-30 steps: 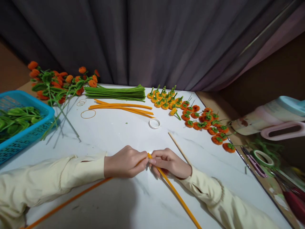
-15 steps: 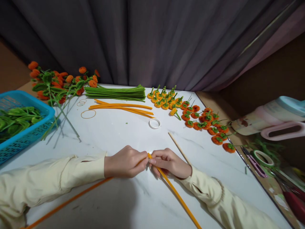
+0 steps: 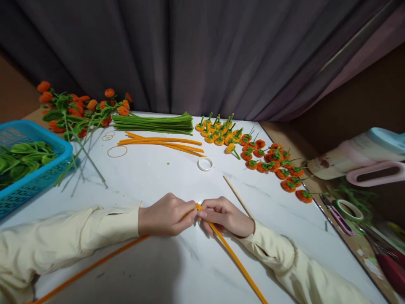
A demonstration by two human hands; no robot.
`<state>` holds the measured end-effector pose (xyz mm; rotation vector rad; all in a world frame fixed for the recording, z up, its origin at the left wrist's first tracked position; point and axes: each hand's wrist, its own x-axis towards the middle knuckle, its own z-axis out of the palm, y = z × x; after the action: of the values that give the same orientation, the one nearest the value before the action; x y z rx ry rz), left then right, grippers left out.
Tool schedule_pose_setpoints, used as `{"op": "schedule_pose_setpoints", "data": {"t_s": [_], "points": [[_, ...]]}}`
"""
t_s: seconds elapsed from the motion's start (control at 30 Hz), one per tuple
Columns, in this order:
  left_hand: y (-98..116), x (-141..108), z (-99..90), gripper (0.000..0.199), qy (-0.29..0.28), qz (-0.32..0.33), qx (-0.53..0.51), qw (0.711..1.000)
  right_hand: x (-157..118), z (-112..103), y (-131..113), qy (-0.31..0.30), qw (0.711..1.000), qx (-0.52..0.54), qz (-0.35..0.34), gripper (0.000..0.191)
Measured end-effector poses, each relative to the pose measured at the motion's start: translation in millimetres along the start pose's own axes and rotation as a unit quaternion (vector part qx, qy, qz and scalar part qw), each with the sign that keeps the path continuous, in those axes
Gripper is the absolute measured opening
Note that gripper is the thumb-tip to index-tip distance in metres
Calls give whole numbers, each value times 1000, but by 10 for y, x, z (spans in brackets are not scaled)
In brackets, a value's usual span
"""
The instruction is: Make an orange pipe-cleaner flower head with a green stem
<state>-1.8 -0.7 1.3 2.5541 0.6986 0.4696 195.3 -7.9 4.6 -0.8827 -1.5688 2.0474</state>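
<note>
My left hand (image 3: pixel 169 214) and my right hand (image 3: pixel 226 215) meet above the middle of the white table, their fingertips nearly touching. Between them they pinch an orange pipe cleaner (image 3: pixel 236 258), bent into a small fold at the fingertips. One long end slants down to the right from under my right hand; another orange length runs out below my left wrist to the lower left. Whether both lengths are a single piece is hidden by the fingers. A thin wooden stick (image 3: pixel 236 192) lies just behind my right wrist.
Orange pipe cleaners (image 3: pixel 164 142), a green bundle (image 3: pixel 153 123) and a white ring (image 3: pixel 205 164) lie beyond my hands. Yellow flower heads (image 3: pixel 218 131) and orange ones (image 3: pixel 274 158) spread right. A blue basket (image 3: pixel 38 169) of leaves stands left; snips (image 3: pixel 338 216) and a tumbler (image 3: pixel 357 156) lie right.
</note>
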Motion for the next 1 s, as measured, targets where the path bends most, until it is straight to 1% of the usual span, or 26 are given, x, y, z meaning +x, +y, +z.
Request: {"op": "schedule_pose_setpoints", "data": {"t_s": [1.0], "points": [[-3, 2, 0, 25, 1, 5, 6, 1000, 3, -1, 2, -4, 1000, 0, -2, 29]]}}
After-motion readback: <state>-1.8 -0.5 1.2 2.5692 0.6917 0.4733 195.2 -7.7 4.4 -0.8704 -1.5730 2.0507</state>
